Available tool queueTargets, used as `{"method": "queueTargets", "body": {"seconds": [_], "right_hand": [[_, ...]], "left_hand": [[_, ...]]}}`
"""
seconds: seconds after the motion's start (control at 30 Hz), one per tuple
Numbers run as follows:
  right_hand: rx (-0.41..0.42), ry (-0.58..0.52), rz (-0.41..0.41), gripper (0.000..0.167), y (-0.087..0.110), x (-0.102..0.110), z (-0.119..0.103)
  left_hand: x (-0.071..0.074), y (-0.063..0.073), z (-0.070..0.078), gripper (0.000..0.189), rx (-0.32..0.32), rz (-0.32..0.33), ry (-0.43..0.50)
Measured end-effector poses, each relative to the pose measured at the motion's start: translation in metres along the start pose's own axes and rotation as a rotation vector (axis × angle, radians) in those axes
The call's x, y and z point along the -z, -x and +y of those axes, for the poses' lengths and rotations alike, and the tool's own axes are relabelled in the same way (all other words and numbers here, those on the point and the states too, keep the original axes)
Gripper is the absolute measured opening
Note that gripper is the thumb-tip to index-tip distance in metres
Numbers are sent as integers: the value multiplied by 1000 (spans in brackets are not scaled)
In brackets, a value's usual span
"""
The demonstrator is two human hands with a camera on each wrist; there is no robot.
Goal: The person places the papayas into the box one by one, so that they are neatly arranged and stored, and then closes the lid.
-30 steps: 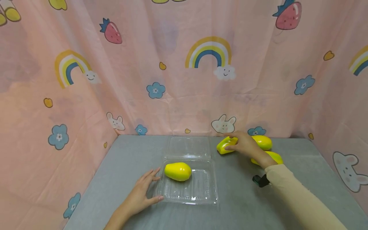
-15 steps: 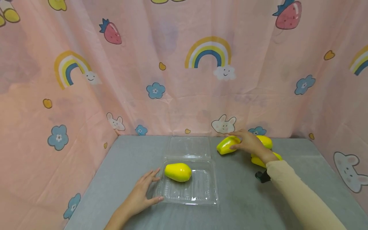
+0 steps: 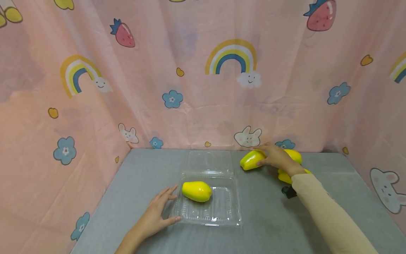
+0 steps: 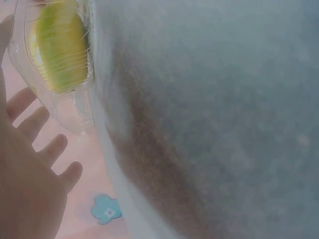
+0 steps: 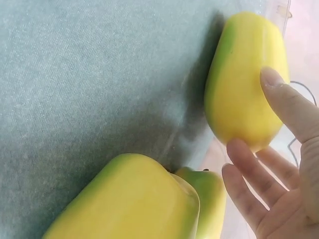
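Note:
A yellow-green papaya (image 3: 197, 191) lies in the left part of a clear plastic clamshell box (image 3: 222, 220), whose lid (image 3: 209, 162) is folded back. My left hand (image 3: 156, 213), fingers spread, rests at the box's left edge. In the left wrist view, that papaya (image 4: 60, 50) shows through the box wall. My right hand (image 3: 276, 157) is at the right end of another papaya (image 3: 250, 160) on the table. The right wrist view shows my thumb lying over this papaya (image 5: 244, 84) and fairly straight fingertips at its lower end; the far side is hidden.
Two more papayas, a rear one (image 3: 295, 155) and a nearer one (image 3: 284, 176), lie beside my right forearm, partly covered by it. A small black object (image 3: 288, 192) shows at the right wrist. Pink printed cloth (image 3: 203, 116) stands behind the grey table (image 3: 136, 169).
My right hand has slid a little right along the papaya, so more of the fruit shows, then stayed nearly still. The left hand and the box have kept their places.

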State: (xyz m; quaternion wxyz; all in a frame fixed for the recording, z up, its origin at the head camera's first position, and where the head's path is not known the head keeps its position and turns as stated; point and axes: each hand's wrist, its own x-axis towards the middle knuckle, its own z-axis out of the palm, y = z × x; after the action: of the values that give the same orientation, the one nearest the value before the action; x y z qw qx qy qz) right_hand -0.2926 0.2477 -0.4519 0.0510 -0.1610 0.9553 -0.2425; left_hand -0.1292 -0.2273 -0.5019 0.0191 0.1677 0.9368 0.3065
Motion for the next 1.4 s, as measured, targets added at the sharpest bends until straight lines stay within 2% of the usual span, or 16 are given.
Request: {"method": "queueTargets", "body": {"seconds": [0.4, 0.97, 1.4], "right_hand": [[39, 58, -22, 68, -4, -5, -1], [52, 117, 11, 69, -4, -7, -2], [40, 143, 4, 70, 5, -3, -5]], "left_hand": [[1, 0, 1, 101, -6, 0, -4], [1, -1, 2, 102, 2, -2, -3], [0, -1, 2, 102, 9, -15, 3]]}}
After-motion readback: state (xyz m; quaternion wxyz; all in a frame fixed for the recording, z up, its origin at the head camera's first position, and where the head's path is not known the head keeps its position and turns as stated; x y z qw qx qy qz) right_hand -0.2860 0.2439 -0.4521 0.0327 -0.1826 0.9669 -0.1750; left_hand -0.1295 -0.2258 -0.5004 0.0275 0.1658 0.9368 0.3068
